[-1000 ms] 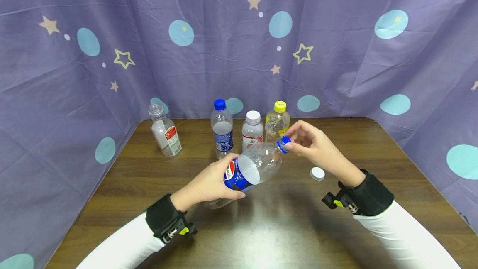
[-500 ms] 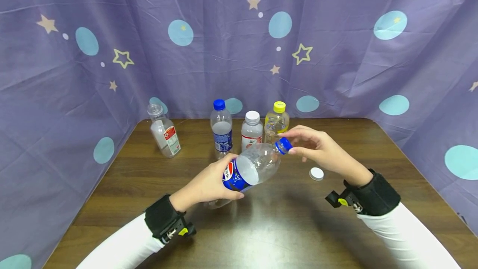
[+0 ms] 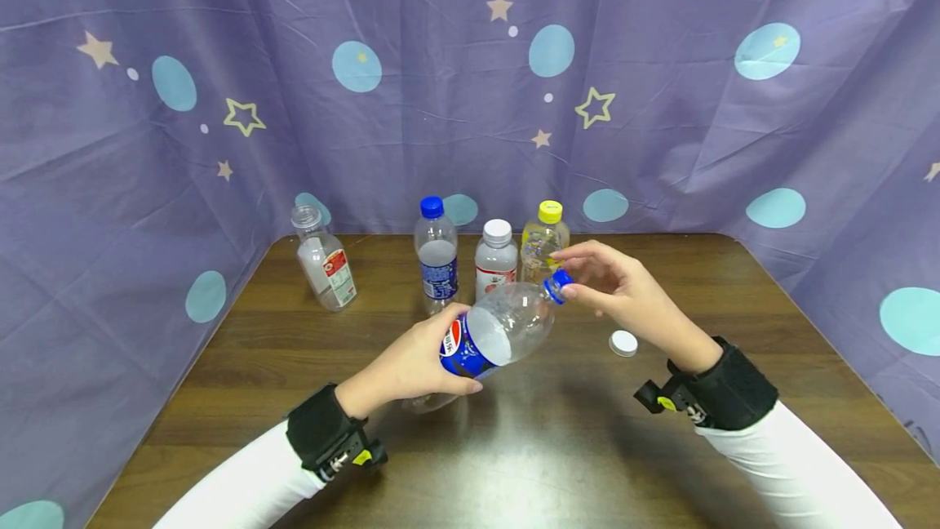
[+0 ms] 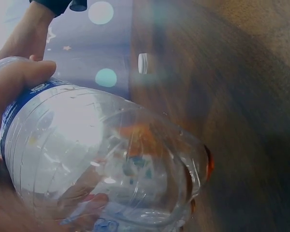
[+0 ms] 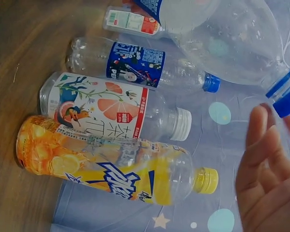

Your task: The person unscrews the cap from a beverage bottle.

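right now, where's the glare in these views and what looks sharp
Head: bright glare on the near part of the table; left wrist: washed-out upper left corner, bright patch on the held bottle; right wrist: no strong glare, the yellow-capped bottle fairly sharp

Compared with half a second ago, the right hand [image 3: 615, 280] has shifted toward the left hand [image 3: 420, 359], its thumb now overlapping the blue cap [image 3: 562, 277].

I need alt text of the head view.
A left hand holds a tilted clear bottle; the right hand is at its blue cap. Four more bottles, one uncapped, and a white cap are on the brown table.
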Demonstrator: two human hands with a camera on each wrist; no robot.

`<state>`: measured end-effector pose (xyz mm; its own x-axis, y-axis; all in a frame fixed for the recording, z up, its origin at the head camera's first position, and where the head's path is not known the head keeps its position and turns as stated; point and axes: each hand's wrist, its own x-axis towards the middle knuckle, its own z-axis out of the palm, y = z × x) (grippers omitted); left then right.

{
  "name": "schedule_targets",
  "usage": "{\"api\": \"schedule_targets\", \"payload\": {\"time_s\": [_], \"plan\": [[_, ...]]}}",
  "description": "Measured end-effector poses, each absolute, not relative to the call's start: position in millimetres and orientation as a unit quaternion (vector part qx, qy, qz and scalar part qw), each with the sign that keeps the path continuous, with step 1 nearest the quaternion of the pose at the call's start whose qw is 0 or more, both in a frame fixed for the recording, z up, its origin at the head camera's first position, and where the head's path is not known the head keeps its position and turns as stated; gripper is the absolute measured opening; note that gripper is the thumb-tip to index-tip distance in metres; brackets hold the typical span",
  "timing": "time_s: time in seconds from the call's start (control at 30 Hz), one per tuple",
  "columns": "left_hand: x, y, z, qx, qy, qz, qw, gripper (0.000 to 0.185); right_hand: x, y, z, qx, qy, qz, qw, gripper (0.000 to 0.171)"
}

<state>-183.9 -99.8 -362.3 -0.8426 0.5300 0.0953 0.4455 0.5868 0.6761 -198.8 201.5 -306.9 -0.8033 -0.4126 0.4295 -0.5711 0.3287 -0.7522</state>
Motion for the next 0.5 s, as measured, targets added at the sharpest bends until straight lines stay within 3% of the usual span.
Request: {"api": "schedule_targets", "payload": {"time_s": [0.23, 0.5], "plan": [[-183.6, -99.9, -362.7, 0.272, 0.887, 0.368, 0.065, 0.088, -200.1, 203.4, -305.7, 0.288, -0.826, 0.481, 0.051, 0.023], [-185.2, -101.1, -364.9, 0.271, 0.887, 0.369, 0.062, 0.088, -200.9, 210.3, -305.1, 0.348, -0.819, 0.454, 0.053, 0.040]]}}
